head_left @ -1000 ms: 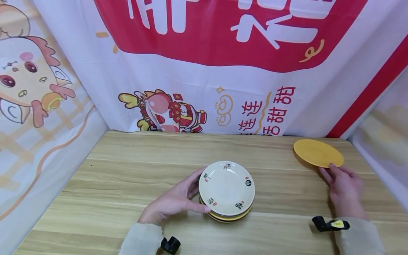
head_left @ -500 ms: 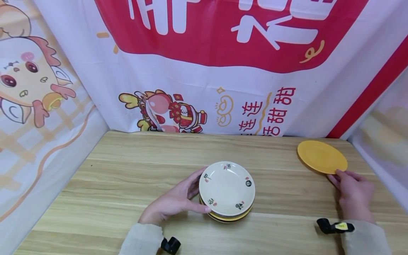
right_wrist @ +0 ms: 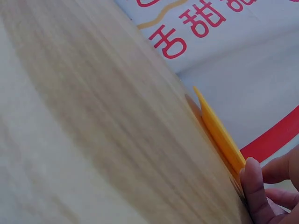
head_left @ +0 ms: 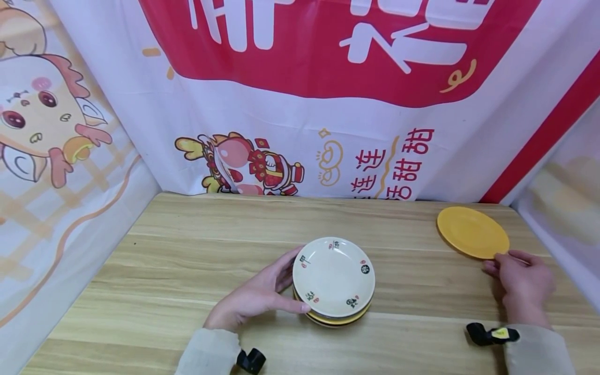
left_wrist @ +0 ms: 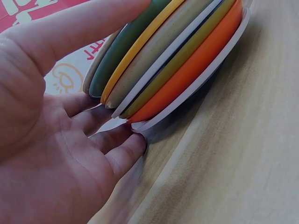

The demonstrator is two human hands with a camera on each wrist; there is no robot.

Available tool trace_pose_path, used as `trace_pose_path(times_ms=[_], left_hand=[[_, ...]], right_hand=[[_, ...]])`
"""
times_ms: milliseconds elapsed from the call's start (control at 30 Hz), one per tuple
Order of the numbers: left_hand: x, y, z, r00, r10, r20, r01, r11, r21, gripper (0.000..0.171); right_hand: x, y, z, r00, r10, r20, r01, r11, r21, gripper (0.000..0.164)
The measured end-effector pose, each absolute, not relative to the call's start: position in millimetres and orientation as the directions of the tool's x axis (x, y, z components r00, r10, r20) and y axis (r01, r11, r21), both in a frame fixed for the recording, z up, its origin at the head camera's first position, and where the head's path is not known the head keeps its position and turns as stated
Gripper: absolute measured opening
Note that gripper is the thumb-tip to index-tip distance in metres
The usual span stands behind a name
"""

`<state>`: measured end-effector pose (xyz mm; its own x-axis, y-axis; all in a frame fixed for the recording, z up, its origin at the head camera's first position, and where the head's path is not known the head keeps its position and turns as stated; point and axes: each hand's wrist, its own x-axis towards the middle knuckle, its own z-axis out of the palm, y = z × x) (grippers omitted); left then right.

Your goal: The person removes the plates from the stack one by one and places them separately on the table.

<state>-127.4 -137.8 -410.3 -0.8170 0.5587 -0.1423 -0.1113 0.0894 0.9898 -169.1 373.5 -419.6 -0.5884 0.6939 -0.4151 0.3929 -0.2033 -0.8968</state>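
A stack of plates stands mid-table, topped by a cream plate with small black and red marks. The left wrist view shows its layered rims, including green, yellow, white, olive and an orange plate. My left hand holds the stack's left side, thumb along the near rim, fingers on the far left side. Over at the far right, a yellow plate lies close over the table. My right hand pinches its near rim; in the right wrist view the thumb presses on the edge of this plate.
A white cloth with red printing hangs along the table's back edge. Printed cloths also line the left and right sides. The wooden table spreads around the plates.
My right hand has moved slightly to the right and toward me with the yellow plate, which has come lower onto the table. The left hand and the stack have stayed put.
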Motion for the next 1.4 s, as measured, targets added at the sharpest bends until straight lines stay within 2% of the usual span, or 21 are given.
trace_pose_path(times_ms=[200,500,633,733,1000,1167,1267,1400], left_hand=[[-128,-138,-412,-0.816,0.562,-0.135,-0.111,0.077,0.991,0.113],[-128,-137,-411,-0.818,0.559,-0.135,-0.112,0.076,0.991,0.111],[-128,-138,-411,-0.816,0.564,-0.129,-0.107,0.072,0.992,0.111],[-128,-138,-411,-0.816,0.563,-0.13,-0.105,0.076,0.992,0.111],[-127,-137,-410,-0.819,0.555,-0.147,-0.116,0.09,0.989,0.11],[-127,-138,-410,-0.822,0.546,-0.158,-0.123,0.101,0.987,0.11],[-127,-138,-411,-0.824,0.543,-0.159,-0.123,0.103,0.987,0.111],[-127,-138,-411,-0.823,0.547,-0.154,-0.117,0.101,0.988,0.111]], right_hand=[[-167,371,-419,-0.591,0.715,-0.374,0.383,-0.159,-0.91,0.027],[-170,364,-416,-0.591,0.726,-0.352,0.342,-0.17,-0.924,0.029],[-172,357,-413,-0.602,0.72,-0.346,0.34,-0.16,-0.927,0.029],[-173,350,-411,-0.637,0.692,-0.34,0.345,-0.138,-0.928,0.027],[-175,324,-414,-0.81,0.514,-0.283,0.371,0.075,-0.926,0.027],[-176,306,-416,-0.911,0.322,-0.26,0.297,0.073,-0.952,0.036],[-176,296,-413,-0.938,0.189,-0.292,0.309,0.07,-0.948,0.045],[-176,282,-412,-0.949,0.088,-0.302,0.312,0.14,-0.94,0.052]])
